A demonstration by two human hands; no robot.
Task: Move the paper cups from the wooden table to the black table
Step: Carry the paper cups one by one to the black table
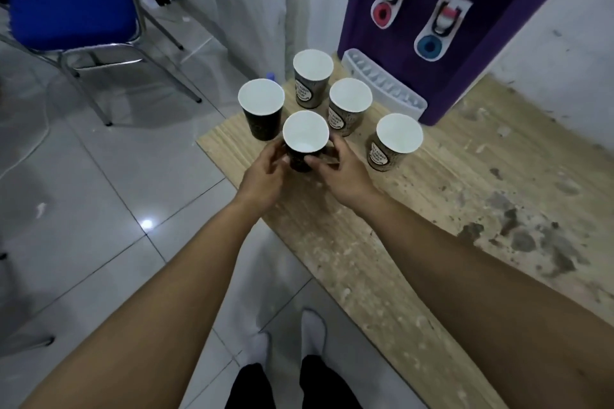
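Several paper cups stand upright near the left end of the wooden table (415,216). The nearest one is a black cup (304,146) with a white inside. My left hand (265,176) holds its left side and my right hand (339,166) grips its right side, thumb on the front. Another black cup (262,108) stands just behind to the left. Three grey printed cups stand at the back (312,78), in the middle (349,106) and to the right (395,141). No black table is in view.
A purple water dispenser (442,26) with two taps and a white drip tray (382,83) stands at the table's back. A blue chair (73,13) with metal legs is on the tiled floor to the left. My feet in white socks (289,339) are below.
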